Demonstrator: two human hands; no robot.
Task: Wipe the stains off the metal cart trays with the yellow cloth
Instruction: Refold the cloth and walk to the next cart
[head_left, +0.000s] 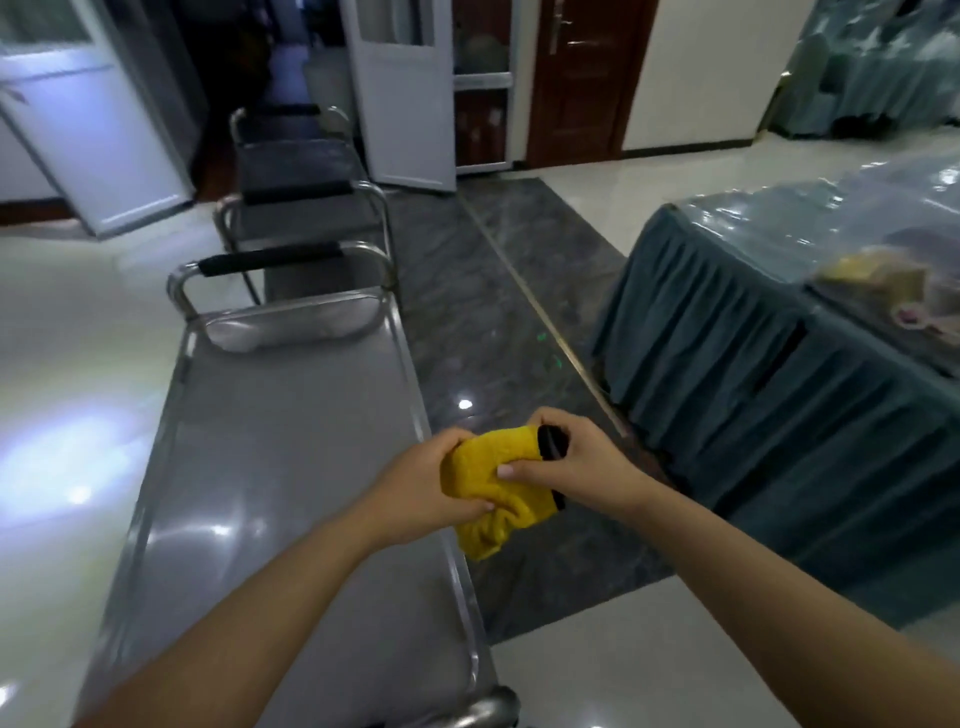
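Observation:
A yellow cloth (493, 488) with a black edge is bunched up between both my hands, held in the air just past the right rim of the nearest metal cart tray (270, 467). My left hand (421, 488) grips its left side and my right hand (566, 462) pinches its right side. The tray is a long, shiny grey surface with a raised rim and a black-padded handle (270, 258) at its far end. Two more metal carts (296, 208) stand in a row behind it.
A table with a pleated teal skirt (753, 364) and a glossy plastic cover stands to the right, with yellowish items (883, 280) on top. Dark marble flooring runs between cart and table. White doors (405, 104) and a brown door (582, 78) stand at the back.

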